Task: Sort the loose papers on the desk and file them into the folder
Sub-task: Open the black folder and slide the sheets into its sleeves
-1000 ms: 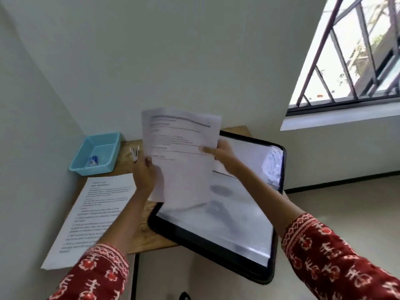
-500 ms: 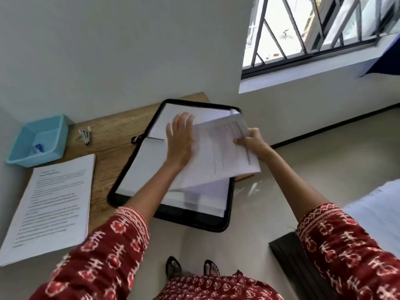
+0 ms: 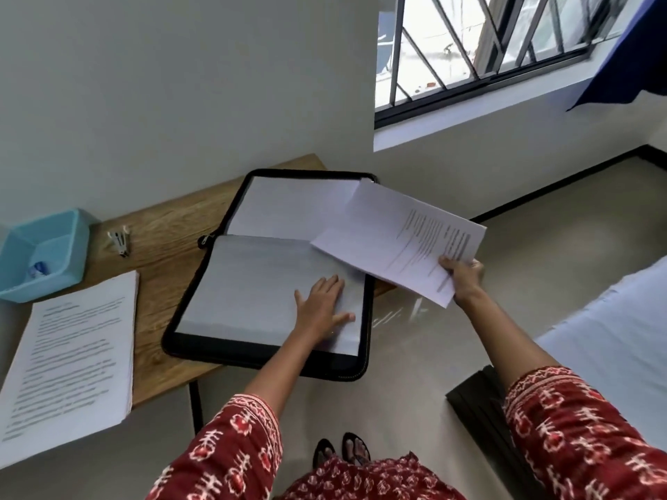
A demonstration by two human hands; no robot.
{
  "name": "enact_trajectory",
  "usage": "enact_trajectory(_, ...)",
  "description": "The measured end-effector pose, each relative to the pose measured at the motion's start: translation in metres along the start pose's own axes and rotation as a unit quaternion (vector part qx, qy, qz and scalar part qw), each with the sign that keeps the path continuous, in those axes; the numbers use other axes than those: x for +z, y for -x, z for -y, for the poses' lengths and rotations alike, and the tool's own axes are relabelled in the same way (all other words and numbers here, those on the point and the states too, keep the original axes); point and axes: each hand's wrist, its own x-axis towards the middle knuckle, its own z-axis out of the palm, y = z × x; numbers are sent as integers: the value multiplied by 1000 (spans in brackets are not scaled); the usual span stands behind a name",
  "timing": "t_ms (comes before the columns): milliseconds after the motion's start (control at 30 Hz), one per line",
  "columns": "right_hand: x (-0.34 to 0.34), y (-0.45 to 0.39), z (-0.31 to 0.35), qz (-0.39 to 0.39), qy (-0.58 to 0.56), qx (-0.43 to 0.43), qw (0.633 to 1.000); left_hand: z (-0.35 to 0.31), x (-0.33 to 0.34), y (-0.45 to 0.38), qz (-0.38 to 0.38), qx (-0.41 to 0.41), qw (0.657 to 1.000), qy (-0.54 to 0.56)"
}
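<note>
Papers (image 3: 68,359) lie stacked at the desk's (image 3: 162,254) left end, beside the open folder (image 3: 267,359). The left hand (image 3: 321,310) presses flat on the folder's sleeve, fingers spread. Right of it, the right hand (image 3: 463,281), arm outstretched, pinches a printed sheet (image 3: 397,240) by its corner, held above the folder's right edge.

Bright daylight from the barred window (image 3: 480,48) (overexposed), soft shadows, wide-angle bending, slight blur.

Sleeves: both forearms are covered above the mid-arm by loose red fabric sleeves (image 3: 231,449) printed with white and pale pink motifs.
Cuffs: each sleeve end is edged by a band of small white zigzag trim.
Garment front: the same red patterned cloth (image 3: 371,479) is seen at the bottom edge.
Footwear: dark open-toed sandals (image 3: 342,450) are worn.
Hands: left hand (image 3: 319,308) and right hand (image 3: 465,279) are bare, no rings or watch discernible.
</note>
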Motion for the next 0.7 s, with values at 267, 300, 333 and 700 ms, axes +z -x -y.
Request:
enact_trajectory(267,-16,-4,10,-51,-20,-7,998,-19,-15,-14,-153,-45,986,44)
enact_trajectory(300,-20,-6,13,-61,-27,-11,998,-19,-15,-17,-147,-42,987,41)
enact_trajectory(333,-25,-6,15,-67,-31,-13,997,-19,-14,-19,-135,-43,989,44)
enact_trajectory(700,-85,8,25,66,62,23,996,-14,-17,-21,-75,-124,974,177)
